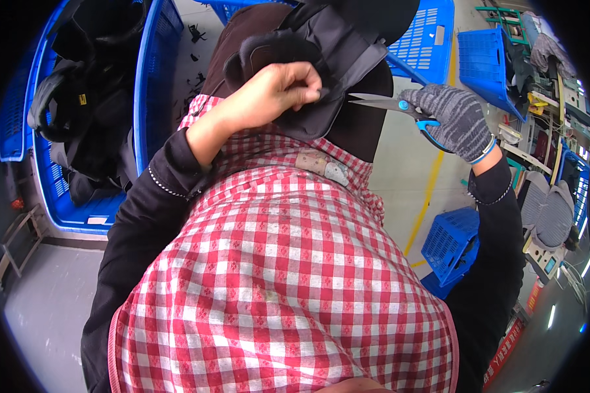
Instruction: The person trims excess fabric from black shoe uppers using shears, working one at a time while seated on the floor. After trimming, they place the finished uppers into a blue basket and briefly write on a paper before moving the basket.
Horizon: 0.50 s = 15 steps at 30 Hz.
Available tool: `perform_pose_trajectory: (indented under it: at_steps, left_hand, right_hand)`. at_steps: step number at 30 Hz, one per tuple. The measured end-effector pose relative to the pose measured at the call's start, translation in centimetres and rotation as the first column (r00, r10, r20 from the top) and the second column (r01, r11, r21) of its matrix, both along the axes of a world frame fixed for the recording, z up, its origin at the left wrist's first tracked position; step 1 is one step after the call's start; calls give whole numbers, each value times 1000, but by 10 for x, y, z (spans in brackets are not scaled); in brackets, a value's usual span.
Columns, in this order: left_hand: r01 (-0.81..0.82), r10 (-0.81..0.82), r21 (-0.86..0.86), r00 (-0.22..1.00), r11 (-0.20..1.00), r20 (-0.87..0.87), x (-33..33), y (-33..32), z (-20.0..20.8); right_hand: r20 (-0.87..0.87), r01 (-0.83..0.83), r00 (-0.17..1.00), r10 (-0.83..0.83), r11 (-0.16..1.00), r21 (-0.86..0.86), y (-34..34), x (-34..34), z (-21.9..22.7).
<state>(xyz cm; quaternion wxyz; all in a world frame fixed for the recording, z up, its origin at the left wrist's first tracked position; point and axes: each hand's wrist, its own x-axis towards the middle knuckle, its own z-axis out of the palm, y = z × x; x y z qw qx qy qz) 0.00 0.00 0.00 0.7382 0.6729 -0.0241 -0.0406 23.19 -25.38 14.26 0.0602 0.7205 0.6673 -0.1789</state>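
Across my lap lies a padded black fabric piece (311,120) with curved, stitched-looking parts and a smooth strap-like flap (360,65). My bare left hand (275,95) is closed in a pinch at its edge, thumb against fingers. My right hand (449,118), in a grey striped knit glove, grips scissors (379,101) with blue-and-black handles. Their blades point left toward the fabric, parted slightly at the tips and apart from the cloth. A red-and-white checked apron (275,262) covers my front.
On the left, a blue plastic crate (137,111) holds several black padded pieces (88,118). Black scraps (195,33) lie on the floor beyond it. More blue crates (449,242) stand to the right, near a yellow floor line (428,203) and a cluttered workbench.
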Motion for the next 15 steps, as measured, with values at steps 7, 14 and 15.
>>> perform_pose_trajectory:
  at_steps: [7, 14, 15]
  left_hand:
    - [-144, 145, -59, 989, 988, 12, 17, 5, -6]
    - [-236, 239, -118, 971, 965, 8, 17, 1, -10]
    - [-232, 235, -124, 972, 965, 8, 17, 1, -11]
  right_hand:
    - [123, 24, 992, -31, 998, 51, 30, -14, -6]
    - [198, -120, 972, 124, 992, -31, 61, -19, 11]
    - [233, -127, 962, 142, 989, -78, 65, -20, 12]
